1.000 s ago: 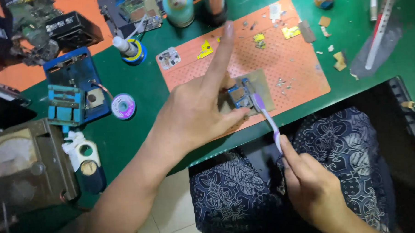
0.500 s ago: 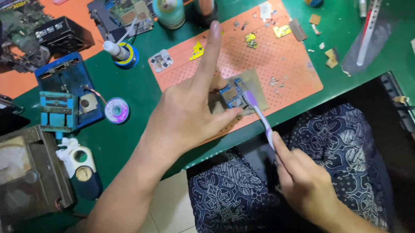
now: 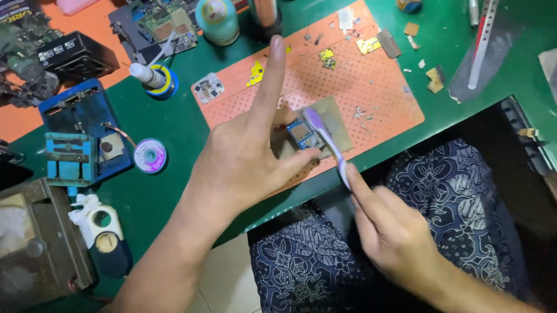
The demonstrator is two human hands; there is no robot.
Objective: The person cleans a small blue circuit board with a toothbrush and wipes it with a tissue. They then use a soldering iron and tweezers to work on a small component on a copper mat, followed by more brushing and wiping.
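Best done with the left hand (image 3: 248,160), forefinger raised, thumb pinning the small blue circuit board (image 3: 302,134) flat on the orange perforated mat (image 3: 375,85), while the right hand (image 3: 395,232), pinching the purple toothbrush (image 3: 327,142), scrubs lightly.

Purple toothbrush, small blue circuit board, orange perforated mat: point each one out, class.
purple toothbrush (image 3: 327,142), head view, on its neck.
small blue circuit board (image 3: 301,134), head view, on its middle.
orange perforated mat (image 3: 375,85), head view, on a bare patch.
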